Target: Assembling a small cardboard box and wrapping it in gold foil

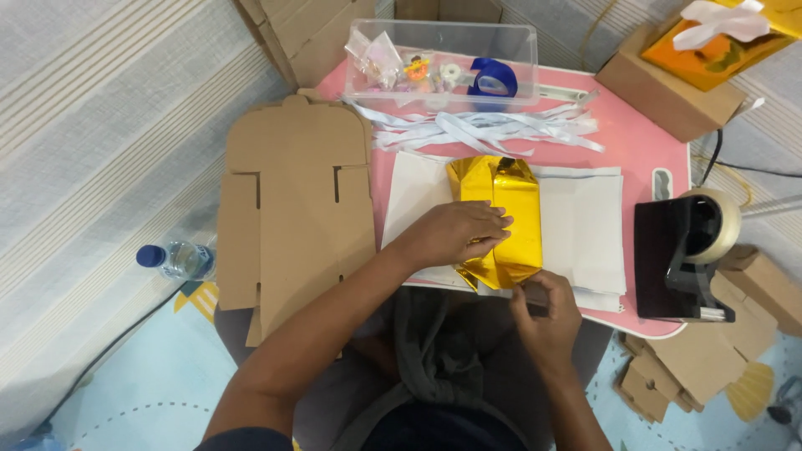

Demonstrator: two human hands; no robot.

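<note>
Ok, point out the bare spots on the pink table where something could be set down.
Bare pink shows between the white paper sheets and the black tape dispenser, and at the far right corner of the pink table beyond the white strips. The centre is crowded: the left hand presses the gold-wrapped parcel, the right hand at its near edge. The flat cardboard covers the left side.

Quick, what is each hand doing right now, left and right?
Left hand: open, pressing flat on the gold-wrapped parcel.
Right hand: closed, pinching a small dark thing at the parcel's near edge; what it is cannot be told.
</note>
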